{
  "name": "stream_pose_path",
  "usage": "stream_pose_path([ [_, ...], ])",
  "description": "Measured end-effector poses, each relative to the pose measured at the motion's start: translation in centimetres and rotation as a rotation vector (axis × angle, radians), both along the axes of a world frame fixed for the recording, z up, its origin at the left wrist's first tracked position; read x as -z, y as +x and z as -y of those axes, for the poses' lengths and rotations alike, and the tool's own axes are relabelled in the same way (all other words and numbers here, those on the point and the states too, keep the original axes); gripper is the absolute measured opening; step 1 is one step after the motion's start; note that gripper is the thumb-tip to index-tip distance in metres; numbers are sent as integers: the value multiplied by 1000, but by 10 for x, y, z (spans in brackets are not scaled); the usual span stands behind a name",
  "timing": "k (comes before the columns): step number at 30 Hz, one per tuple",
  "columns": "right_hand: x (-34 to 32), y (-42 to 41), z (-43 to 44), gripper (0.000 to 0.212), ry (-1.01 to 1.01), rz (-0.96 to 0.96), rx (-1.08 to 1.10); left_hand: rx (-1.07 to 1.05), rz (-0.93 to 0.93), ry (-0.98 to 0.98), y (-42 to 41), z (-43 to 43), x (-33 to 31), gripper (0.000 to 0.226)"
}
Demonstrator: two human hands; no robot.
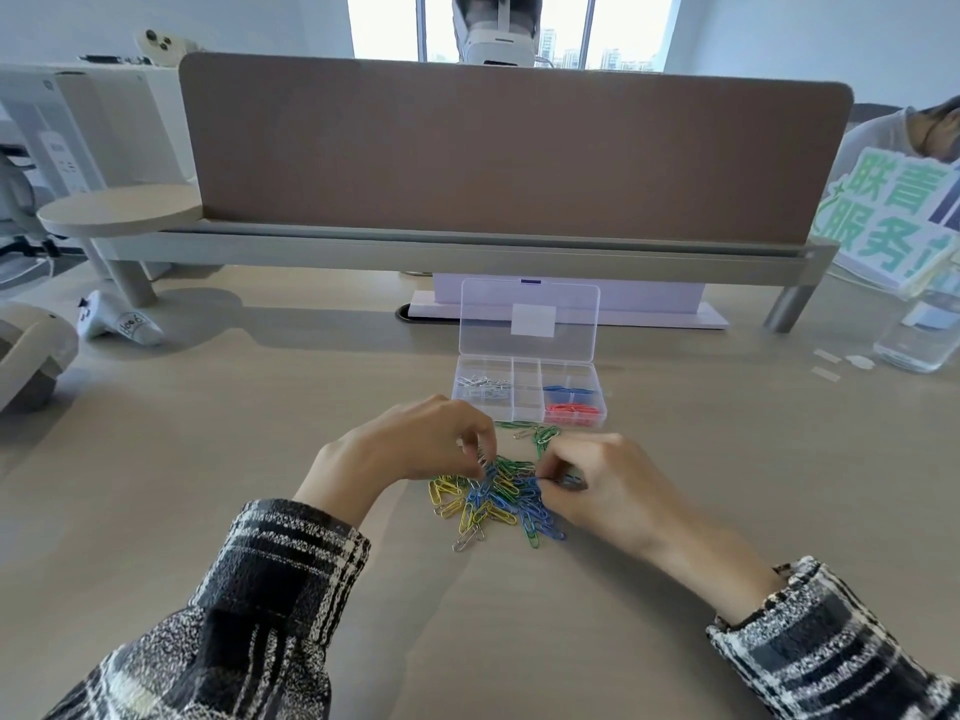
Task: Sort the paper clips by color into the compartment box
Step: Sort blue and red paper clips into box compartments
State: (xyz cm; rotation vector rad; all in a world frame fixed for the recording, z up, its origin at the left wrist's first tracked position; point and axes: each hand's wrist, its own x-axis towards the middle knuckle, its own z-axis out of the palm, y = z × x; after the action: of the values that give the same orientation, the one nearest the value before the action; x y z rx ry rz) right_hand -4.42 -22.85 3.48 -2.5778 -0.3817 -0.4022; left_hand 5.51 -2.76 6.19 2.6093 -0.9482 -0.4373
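Note:
A heap of yellow, blue, green and silver paper clips [496, 498] lies on the desk in front of me. Behind it stands the clear compartment box [527, 405] with its lid up; silver clips fill its left compartments, blue clips a right one and red clips the near right one. My left hand [415, 444] hovers over the heap's left side, fingertips curled down and pinching a clip at the top of the heap. My right hand [597, 483] sits at the heap's right side, its thumb and finger pinching blue clips. A few green clips [543, 435] lie just in front of the box.
A brown divider panel [514, 153] on a raised shelf closes off the back of the desk. A white controller [117, 322] lies at the left, a clear water bottle [919, 335] at the right. Another person sits beyond the divider at far right.

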Motion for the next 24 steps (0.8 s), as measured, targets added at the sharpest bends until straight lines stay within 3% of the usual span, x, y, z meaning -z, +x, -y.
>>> stream_pose_path([
  [6,-1,-2,6,13,260,-83,65,-1,1,6,0,2,2,21],
  [15,-8,8,19,14,600,-14,230,-9,17,-20,-1,3,4,6],
  [24,11,4,25,12,669,-34,240,53,-97,-92,-7,4,-11,4],
])
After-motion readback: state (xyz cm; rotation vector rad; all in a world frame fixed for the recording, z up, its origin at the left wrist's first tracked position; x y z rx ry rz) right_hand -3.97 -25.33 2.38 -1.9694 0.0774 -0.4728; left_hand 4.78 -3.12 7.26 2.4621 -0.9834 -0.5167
